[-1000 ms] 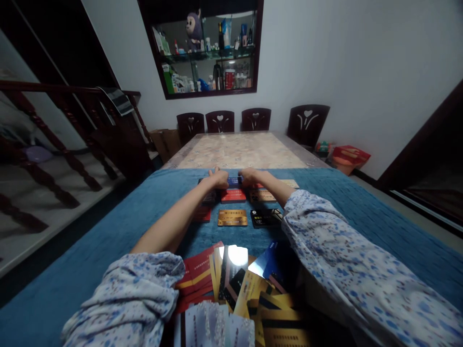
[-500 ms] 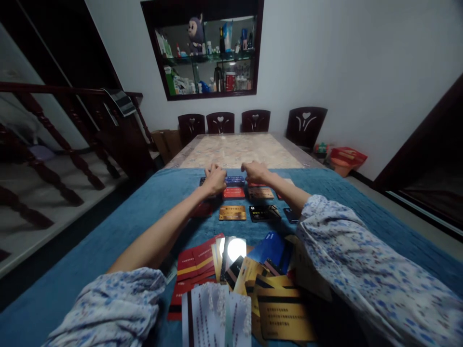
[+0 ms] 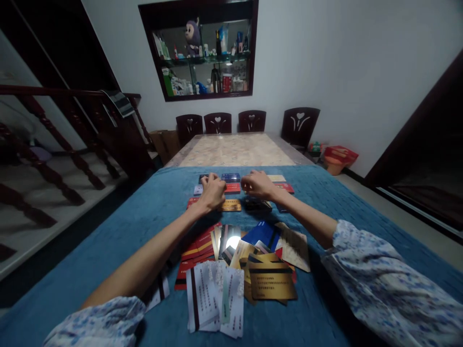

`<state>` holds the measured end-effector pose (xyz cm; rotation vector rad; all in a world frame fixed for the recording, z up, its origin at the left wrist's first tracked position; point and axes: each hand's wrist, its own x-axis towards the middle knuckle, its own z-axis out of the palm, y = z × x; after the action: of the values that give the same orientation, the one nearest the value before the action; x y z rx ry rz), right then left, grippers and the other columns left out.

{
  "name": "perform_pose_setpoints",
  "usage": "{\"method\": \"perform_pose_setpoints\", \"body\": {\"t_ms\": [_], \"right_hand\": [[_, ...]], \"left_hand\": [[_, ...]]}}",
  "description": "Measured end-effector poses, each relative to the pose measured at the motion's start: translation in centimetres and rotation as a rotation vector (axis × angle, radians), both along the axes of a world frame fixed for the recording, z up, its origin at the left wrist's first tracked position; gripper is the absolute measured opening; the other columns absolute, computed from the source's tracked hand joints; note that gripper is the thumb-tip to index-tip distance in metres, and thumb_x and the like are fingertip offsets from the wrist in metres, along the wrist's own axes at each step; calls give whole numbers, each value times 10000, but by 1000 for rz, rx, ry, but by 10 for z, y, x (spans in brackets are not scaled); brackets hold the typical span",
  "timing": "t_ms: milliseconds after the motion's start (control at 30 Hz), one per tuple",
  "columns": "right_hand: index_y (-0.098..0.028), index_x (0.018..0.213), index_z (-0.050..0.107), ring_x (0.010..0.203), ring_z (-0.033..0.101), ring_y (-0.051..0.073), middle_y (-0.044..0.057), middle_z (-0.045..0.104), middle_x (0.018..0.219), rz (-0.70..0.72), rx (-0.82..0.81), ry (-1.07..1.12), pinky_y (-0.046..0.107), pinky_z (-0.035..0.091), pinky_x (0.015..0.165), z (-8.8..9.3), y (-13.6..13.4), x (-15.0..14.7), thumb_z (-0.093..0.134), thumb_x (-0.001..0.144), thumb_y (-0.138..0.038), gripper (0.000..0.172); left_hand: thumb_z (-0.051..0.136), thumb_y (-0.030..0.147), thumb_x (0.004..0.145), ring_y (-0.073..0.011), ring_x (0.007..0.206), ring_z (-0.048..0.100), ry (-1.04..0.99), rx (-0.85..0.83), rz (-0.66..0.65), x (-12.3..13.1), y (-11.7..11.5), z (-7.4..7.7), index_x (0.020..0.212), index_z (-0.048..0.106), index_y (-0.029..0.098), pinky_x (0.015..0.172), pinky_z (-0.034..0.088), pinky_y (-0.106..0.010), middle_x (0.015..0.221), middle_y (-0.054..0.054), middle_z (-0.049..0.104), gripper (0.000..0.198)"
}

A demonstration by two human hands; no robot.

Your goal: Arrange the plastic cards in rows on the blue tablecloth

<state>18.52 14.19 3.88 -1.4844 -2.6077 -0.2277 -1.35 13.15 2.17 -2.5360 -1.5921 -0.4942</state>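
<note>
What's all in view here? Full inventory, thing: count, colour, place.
laid-out cards: several, red, blue, gold, black; in rows under the hands
card pile: many, mixed colours; near edge of cloth
blue cloth: one; covers near table
marble tabletop: one, beige; beyond cloth
chairs: four, dark; far end
wall cabinet: one, dark frame; holds bottles, plush toy
left hand: fist over cards
right hand: curled over cards

Red, gold and blue cards on a teal cloth.
</note>
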Motion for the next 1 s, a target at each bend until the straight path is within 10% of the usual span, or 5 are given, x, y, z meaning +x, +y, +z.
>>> {"method": "perform_pose_setpoints", "body": {"t_ms": [1000], "right_hand": [[-207, 880, 677, 919, 501, 221, 71, 688, 881, 145, 33, 99, 339, 272, 759, -40, -128, 48, 564, 897, -208, 115]], "left_hand": [[519, 122, 852, -281, 1119, 473, -149, -93, -264, 20, -134, -22, 826, 663, 184, 954, 281, -488, 915, -86, 685, 159]]}}
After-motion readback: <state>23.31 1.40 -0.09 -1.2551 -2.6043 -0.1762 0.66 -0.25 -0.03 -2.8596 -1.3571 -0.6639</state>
